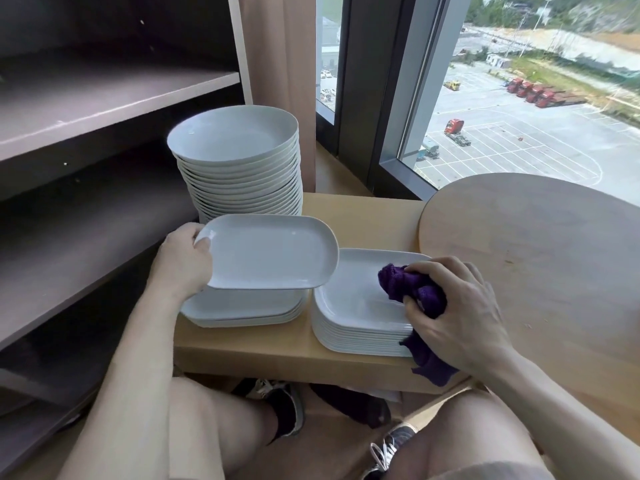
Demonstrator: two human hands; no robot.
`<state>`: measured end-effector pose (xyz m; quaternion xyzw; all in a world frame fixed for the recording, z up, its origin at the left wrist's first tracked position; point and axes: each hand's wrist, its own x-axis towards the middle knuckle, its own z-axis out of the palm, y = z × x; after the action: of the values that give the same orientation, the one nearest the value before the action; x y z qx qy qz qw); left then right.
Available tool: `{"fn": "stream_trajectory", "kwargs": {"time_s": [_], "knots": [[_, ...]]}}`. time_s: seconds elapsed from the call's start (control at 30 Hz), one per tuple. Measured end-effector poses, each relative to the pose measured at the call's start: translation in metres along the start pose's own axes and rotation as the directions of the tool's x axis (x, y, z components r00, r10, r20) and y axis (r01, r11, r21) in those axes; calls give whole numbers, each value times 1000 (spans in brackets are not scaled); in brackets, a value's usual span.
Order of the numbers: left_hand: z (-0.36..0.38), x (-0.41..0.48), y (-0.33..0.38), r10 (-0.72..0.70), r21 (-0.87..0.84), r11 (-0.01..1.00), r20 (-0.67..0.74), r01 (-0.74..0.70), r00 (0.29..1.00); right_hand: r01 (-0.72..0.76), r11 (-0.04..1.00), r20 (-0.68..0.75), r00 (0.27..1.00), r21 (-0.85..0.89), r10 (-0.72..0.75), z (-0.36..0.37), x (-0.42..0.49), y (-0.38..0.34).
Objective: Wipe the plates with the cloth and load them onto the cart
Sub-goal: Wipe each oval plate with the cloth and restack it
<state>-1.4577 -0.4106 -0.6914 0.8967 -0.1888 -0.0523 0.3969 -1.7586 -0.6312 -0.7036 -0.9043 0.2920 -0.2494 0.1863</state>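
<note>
R hand (457,306) grips cloth (412,289) | L hand (183,261) holds plate (270,254) | bowls (239,174) behind | prob. cart (104,109) left

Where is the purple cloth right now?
In the head view, lower right: the purple cloth is bunched in the right hand atop the right plate stack.

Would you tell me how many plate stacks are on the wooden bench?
3: a tall stack at the back, a low stack beneath the held plate, and a front-right stack under the cloth.
</note>
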Motion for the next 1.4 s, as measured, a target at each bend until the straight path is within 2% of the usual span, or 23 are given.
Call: {"fn": "stream_trajectory", "kwargs": {"time_s": [0.3,0.57,0.73,0.83,0.97,1.1,1.17,1.23,1.3,1.4], "knots": [[-6,2,-21,-155,117,981,-9,155,988,4,999,30,1000,-33,-3,1,0,1],[-1,-7,-15,-180,414,891,-61,189,982,-33,998,-12,999,60,34,-1,1,-1],[2,-6,-11,-296,435,854,-43,285,954,-39,998,-24,999,52,41,0,1,-2],[3,-5,-9,-292,446,848,-57,286,955,-46,998,-30,998,49,48,0,1,-2],[5,-6,-6,-181,438,872,-126,219,975,-59,996,-48,997,66,63,0,0,-3],[18,-11,10,-1,140,990,0,1,1000,-66,995,-43,997,73,69,1,1,-2],[38,-22,27,134,-31,991,68,-132,989,-69,994,-52,996,83,74,1,2,-1],[62,-37,44,290,-126,954,156,-272,944,-80,989,-63,994,121,88,0,5,2],[82,-51,51,368,-83,930,277,-359,888,-102,978,-85,989,182,120,-3,10,7],[95,-56,45,306,194,885,443,-424,843,-153,963,-117,976,221,182,-7,15,16]]}}
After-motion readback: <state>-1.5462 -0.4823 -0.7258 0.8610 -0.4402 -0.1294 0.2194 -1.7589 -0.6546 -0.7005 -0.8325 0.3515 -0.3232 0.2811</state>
